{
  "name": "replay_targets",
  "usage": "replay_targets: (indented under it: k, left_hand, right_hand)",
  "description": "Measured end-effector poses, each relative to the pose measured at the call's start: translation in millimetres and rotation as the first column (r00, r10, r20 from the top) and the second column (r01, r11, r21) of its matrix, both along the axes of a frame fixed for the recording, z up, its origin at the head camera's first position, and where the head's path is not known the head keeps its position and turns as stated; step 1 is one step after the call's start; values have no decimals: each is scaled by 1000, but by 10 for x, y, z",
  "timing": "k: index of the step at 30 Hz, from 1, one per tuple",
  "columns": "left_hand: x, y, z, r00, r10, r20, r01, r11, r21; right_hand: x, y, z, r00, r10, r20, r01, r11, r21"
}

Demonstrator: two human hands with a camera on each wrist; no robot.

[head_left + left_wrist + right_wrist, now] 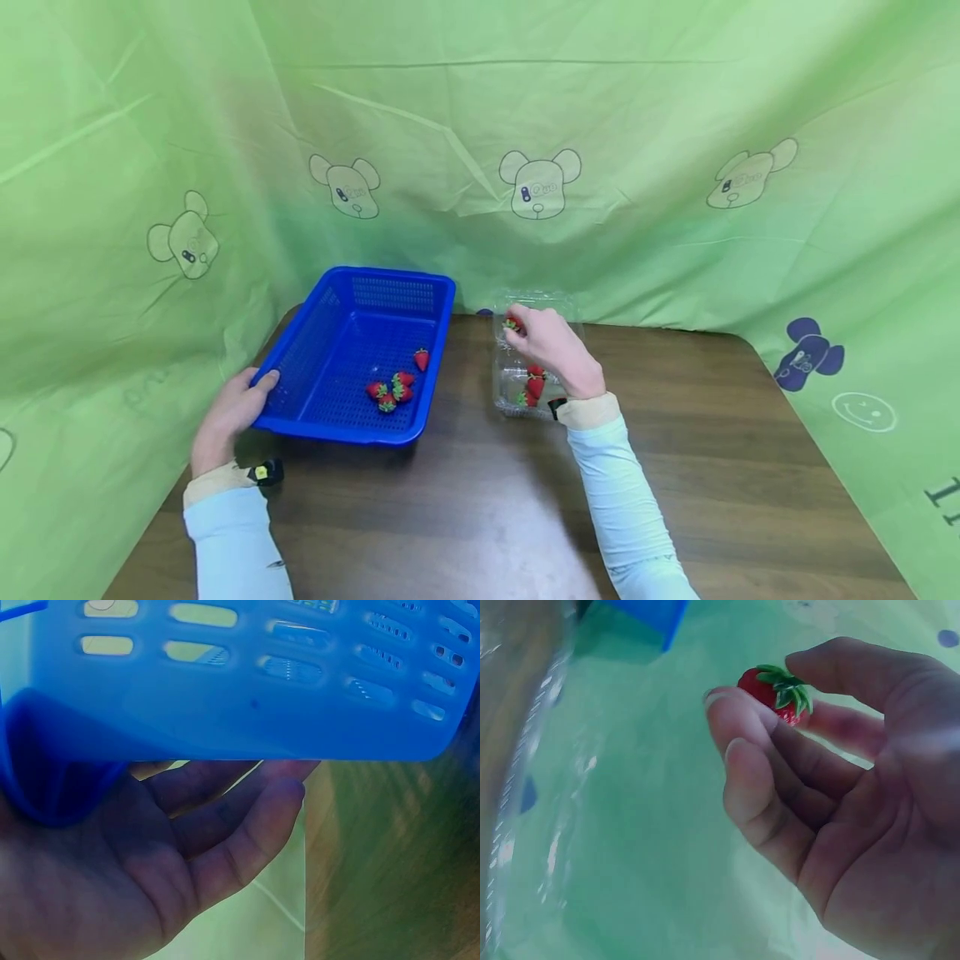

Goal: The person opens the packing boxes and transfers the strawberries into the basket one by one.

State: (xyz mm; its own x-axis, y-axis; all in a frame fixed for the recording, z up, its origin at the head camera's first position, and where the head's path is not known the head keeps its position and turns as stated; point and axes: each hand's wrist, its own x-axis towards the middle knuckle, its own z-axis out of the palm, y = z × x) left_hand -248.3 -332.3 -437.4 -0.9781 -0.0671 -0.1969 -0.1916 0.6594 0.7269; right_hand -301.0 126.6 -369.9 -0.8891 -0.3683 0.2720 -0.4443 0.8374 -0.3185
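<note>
The left hand (pixel 232 412) grips the basket (pixel 341 432) at its near left corner; the right hand (pixel 551 342) pinches a strawberry (pixel 761 688) at the clear box (pixel 504 387), right of the basket. Transferring it seems the step; next probably calls for gentle release.

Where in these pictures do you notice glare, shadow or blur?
Head view: pale glare on the table near the bottom edge, dark shadow beside the right sleeve; left wrist view: left hand dim below the blue basket, table blurred at right; right wrist view: white glints along the clear container, pale haze over the right hand.
</note>
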Motion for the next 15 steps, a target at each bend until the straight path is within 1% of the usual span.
replay_targets:
  k: [3,6,8,11,15]
  left_hand:
    - [8,-7,8,1000,-3,2,3,1000,-3]
    - [5,-12,11,1000,-6,-1,6,1000,-5]
    - [1,-13,11,1000,-7,-5,7,1000,-4]
    - [-4,-15,7,1000,-8,-4,8,1000,0]
    - [-3,-16,3,1000,-6,8,6,1000,7]
  right_hand:
    - [1,-133,69,999,50,-3,-50,998,-39]
    - [2,-291,127,993,117,-34,-118,992,-41]
    - [1,-406,156,984,171,-57,-173,984,-31]
    - [-7,-583,174,967,244,-67,-245,970,-3]
    - [-6,-832,183,946,321,-51,-319,947,40]
